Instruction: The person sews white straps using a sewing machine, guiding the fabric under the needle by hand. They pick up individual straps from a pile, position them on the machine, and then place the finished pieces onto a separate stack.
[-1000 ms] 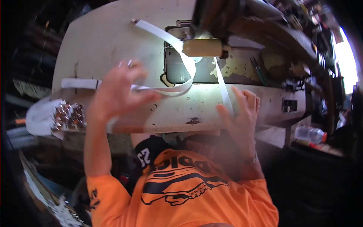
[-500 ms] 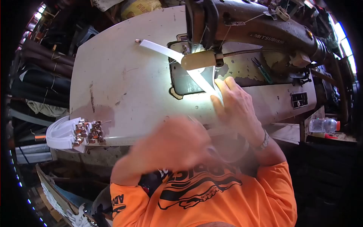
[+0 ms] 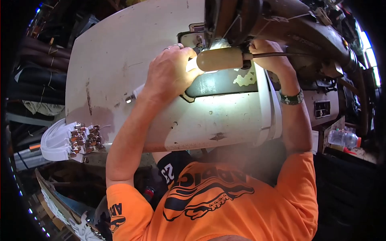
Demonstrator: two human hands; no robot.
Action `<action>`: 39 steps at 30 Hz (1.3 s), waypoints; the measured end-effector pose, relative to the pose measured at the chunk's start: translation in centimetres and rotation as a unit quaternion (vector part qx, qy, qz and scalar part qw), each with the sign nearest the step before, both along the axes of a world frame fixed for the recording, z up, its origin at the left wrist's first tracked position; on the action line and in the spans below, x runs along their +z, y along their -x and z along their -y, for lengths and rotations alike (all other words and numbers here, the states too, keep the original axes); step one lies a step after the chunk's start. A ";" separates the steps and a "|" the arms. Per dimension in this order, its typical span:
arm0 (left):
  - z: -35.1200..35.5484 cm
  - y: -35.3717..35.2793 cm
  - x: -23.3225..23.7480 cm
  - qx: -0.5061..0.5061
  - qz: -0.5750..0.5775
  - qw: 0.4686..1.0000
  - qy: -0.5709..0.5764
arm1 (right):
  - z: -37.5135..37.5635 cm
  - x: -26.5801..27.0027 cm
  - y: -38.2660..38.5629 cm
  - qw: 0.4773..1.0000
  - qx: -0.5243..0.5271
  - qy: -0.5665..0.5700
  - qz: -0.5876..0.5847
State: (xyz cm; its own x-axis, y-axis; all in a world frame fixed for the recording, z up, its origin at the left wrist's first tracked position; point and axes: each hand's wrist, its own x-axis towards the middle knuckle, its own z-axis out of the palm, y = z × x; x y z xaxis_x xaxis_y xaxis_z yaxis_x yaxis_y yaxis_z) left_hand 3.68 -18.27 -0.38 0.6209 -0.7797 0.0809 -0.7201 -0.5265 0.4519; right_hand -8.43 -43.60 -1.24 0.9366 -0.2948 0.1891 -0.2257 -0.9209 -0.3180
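My left hand (image 3: 171, 72) is closed around a white strap (image 3: 192, 67) beside the needle area of the sewing machine (image 3: 297, 34). The strap's metal-tipped end (image 3: 130, 98) sticks out at the lower left of that hand. Behind the lamp (image 3: 221, 59), my right hand (image 3: 267, 54) is at the machine head with curled fingers; the machine and lamp partly hide them, so what they grip is unclear. White strap lengths (image 3: 264, 104) hang from beneath this hand over the table's front edge. Light falls on the machine's metal bed plate (image 3: 221, 84).
A bundle of white straps (image 3: 56, 138) with metal ends lies at the left corner of the table (image 3: 108, 60). Dark rolls (image 3: 44, 76) are stacked at the far left. A plastic bottle (image 3: 343, 138) is at the right.
My left hand has moved up from near my chest and taken hold of the strap. My right hand has moved up behind the lamp. The strap's metal-tipped end has shifted down and left.
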 end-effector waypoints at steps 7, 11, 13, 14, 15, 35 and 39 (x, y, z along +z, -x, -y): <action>-0.5 1.2 -0.8 0.042 -0.036 0.998 0.038 | 0.1 -1.1 1.7 0.986 0.158 0.009 0.055; -0.5 1.6 -1.0 0.041 -0.028 0.998 0.049 | -0.6 -0.8 1.6 0.988 0.131 -0.071 0.038; -0.6 1.6 -1.2 0.041 -0.025 0.997 0.055 | -1.0 -0.9 1.5 0.987 0.133 -0.067 0.060; -0.6 1.6 -1.2 0.041 -0.021 0.997 0.058 | -1.3 -1.1 1.4 0.984 0.147 -0.035 0.099; -0.6 1.7 -1.2 0.041 -0.015 0.997 0.061 | -1.4 -0.6 1.2 0.985 0.145 -0.035 0.088; -0.7 1.7 -1.6 0.037 0.003 0.997 0.071 | 1.0 -2.2 0.6 0.971 0.201 -0.005 0.131; -0.7 1.6 -1.8 0.029 0.008 0.998 0.060 | 1.3 -2.5 0.6 0.966 0.202 -0.012 0.158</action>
